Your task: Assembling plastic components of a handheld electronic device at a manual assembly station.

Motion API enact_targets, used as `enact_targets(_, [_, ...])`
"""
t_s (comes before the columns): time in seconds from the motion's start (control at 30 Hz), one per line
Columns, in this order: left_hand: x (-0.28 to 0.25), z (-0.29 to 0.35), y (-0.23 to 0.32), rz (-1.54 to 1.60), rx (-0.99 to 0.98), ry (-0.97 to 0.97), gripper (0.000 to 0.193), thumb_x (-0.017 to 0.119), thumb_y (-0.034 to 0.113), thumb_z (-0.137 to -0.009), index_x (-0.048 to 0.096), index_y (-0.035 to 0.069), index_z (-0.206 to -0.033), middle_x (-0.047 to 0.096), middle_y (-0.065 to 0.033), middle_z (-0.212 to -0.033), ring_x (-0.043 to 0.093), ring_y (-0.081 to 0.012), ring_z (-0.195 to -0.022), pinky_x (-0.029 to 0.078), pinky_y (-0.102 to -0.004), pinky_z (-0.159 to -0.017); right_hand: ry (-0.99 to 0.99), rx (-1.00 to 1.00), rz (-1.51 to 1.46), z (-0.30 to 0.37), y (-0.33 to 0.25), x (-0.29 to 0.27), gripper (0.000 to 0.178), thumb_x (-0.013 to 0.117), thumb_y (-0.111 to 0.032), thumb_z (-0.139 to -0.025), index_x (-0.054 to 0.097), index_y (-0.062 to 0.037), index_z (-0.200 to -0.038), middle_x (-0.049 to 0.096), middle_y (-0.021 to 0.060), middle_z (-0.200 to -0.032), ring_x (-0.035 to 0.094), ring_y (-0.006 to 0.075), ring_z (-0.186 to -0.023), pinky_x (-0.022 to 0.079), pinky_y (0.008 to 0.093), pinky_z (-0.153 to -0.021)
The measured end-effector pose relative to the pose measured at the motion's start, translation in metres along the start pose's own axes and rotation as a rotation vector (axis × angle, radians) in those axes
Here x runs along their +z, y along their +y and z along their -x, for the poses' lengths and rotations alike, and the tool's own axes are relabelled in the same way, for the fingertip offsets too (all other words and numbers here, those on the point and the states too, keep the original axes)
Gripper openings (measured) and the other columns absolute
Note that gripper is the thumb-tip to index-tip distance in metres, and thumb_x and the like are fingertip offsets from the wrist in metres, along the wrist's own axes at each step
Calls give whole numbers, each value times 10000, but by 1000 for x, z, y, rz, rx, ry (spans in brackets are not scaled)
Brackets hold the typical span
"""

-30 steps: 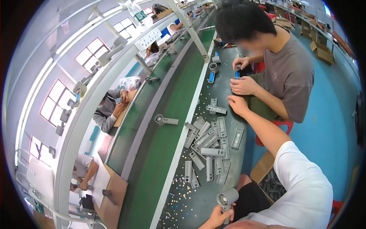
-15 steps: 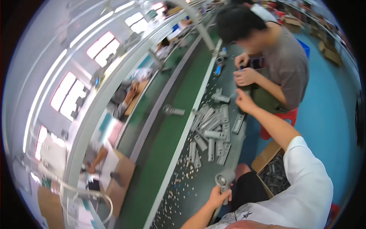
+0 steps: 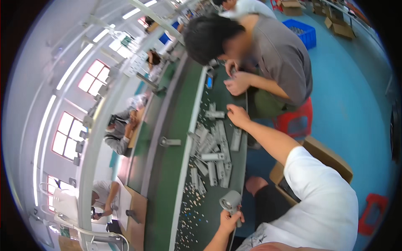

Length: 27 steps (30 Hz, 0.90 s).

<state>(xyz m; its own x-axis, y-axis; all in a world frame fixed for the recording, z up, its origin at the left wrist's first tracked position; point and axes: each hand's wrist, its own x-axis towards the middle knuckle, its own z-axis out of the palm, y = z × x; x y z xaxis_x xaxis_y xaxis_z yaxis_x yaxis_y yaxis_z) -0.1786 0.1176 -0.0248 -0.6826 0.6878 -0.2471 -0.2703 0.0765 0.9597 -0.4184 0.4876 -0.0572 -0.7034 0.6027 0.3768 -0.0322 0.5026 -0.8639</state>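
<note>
My left hand [image 3: 228,220] is closed around the handle of a grey hair-dryer-shaped housing [image 3: 230,201], its round barrel head up, above the bench's near edge. My right arm stretches forward. My right hand [image 3: 238,116], fingers curled, hovers by the bench edge with nothing visible in it, near a grey part [image 3: 215,113]. Between my hands a pile of long grey plastic housings [image 3: 212,157] lies on the dark bench [image 3: 214,200]. Small pale bits [image 3: 190,217] are scattered along the bench's left side. A co-worker [image 3: 281,54] sits just beyond my right hand, hands together over the bench.
A green conveyor belt [image 3: 165,178] runs along the left, with one grey housing [image 3: 170,142] on it. Other people work across it. An open cardboard box [image 3: 331,157] stands at my right; red stools [image 3: 298,119] and a blue crate [image 3: 302,31] are on the floor.
My view has swung right, so the bench and co-worker appear further left. My right hand's pointing finger has curled in. The left hand still grips the housing, its head now tilted differently.
</note>
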Motion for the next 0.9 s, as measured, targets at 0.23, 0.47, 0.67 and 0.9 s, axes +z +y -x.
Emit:
enact_targets(0.23, [-6, 1, -7, 75, 54, 52, 378, 637, 161, -842, 502, -78, -1104, 586, -130, -654, 593, -226, -543, 471, -313, -535, -6, 22, -33, -5, -15, 7, 190, 560, -160, -812, 638, -65, -956, 659, 177, -883, 630, 373, -843, 505, 416, -729])
enact_targets(0.47, [-11, 4, -6, 127, 26, 22, 366, 643, 170, -838, 524, -54, -1101, 598, -121, -669, 604, -213, -559, 483, -339, -613, -44, -52, -67, -7, 0, 13, 179, 560, -183, -793, 675, -90, -895, 672, 156, -848, 649, 343, -830, 516, 395, -732])
enact_targets(0.67, [-46, 51, -20, -223, 23, 175, 264, 669, 145, -792, 621, 24, -1022, 641, -71, -839, 639, -192, -774, 509, -347, -689, -127, -27, -30, -15, 5, 1, 193, 560, -191, -796, 675, -82, -907, 662, 165, -840, 640, 343, -786, 502, 391, -681])
enact_targets(0.9, [-67, 77, 17, -1100, -196, -317, 188, 631, 206, -814, 670, 104, -967, 675, -148, -981, 656, -347, -864, 508, -468, -762, -240, -116, 255, 6, -16, 0, 311, 578, -164, -820, 593, -79, -1119, 600, 129, -700, 611, 289, -676, 462, 409, -617])
